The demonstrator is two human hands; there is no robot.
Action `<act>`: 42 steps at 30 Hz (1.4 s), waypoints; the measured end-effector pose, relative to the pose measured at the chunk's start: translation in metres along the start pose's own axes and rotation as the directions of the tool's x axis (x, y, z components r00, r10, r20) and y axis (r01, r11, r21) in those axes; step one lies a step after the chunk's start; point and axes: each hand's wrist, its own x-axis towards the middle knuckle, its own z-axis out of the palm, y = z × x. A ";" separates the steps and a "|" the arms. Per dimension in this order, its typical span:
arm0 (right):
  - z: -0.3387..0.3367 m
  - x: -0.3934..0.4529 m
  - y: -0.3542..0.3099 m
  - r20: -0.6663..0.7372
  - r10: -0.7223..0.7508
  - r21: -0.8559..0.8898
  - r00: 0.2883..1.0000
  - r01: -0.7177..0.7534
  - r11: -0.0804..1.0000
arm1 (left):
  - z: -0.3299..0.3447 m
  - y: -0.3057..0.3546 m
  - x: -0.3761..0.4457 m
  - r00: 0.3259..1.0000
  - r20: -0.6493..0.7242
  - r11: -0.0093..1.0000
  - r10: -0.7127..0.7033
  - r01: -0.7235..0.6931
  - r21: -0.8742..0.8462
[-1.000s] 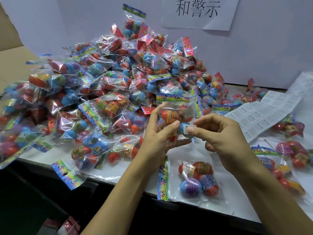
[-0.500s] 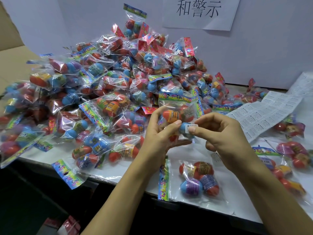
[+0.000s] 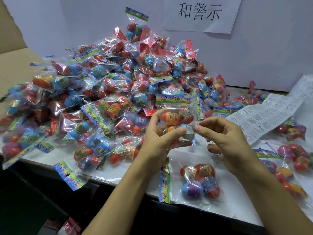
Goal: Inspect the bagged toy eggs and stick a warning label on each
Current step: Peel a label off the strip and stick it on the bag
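My left hand grips a clear bag of toy eggs held above the table edge, thumb over its front. A small white warning label lies on the bag's lower right. My right hand has its fingertips curled at the label's right edge, touching or pinching it. A strip of white warning labels lies to the right. A big pile of bagged eggs fills the left and centre of the table.
One bag of eggs lies flat on the white table below my hands. More bags lie at the right. A paper sign hangs on the wall behind. The table's front edge drops to a dark floor.
The label now sits lower on the bag's front, and my right fingertips have shifted to its right edge. The bag is held in about the same place.
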 end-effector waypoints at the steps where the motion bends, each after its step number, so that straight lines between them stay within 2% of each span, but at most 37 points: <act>1: 0.000 0.000 0.002 -0.001 -0.010 0.021 1.000 0.010 1.000 | 0.001 0.000 0.000 1.000 0.001 1.000 0.004 -0.004 0.007; 5: 0.004 -0.002 0.009 -0.007 -0.065 0.054 0.998 0.065 0.996 | 0.003 -0.002 0.000 1.000 -0.020 0.999 0.002 -0.001 0.050; 10: 0.017 -0.006 0.015 -0.009 -0.196 -0.016 0.981 0.196 0.981 | 0.000 -0.004 -0.003 1.000 0.018 0.995 0.016 -0.017 0.094; 18: 0.012 -0.007 0.019 -0.060 -0.266 -0.016 0.962 0.266 0.964 | 0.002 -0.001 -0.003 0.999 -0.038 0.998 -0.025 0.027 0.051; 25: 0.012 -0.007 0.019 -0.026 -0.254 0.002 0.967 0.254 0.967 | 0.003 -0.001 -0.002 0.997 -0.059 0.997 -0.045 0.049 0.066; 33: 0.006 -0.006 0.020 0.002 -0.146 0.066 0.989 0.145 0.987 | 0.003 0.002 -0.003 0.998 -0.028 0.998 -0.058 0.059 0.034; 42: 0.006 -0.007 0.018 0.025 -0.162 0.114 0.987 0.158 0.981 | 0.003 0.001 -0.004 1.000 -0.020 1.000 -0.011 0.011 0.029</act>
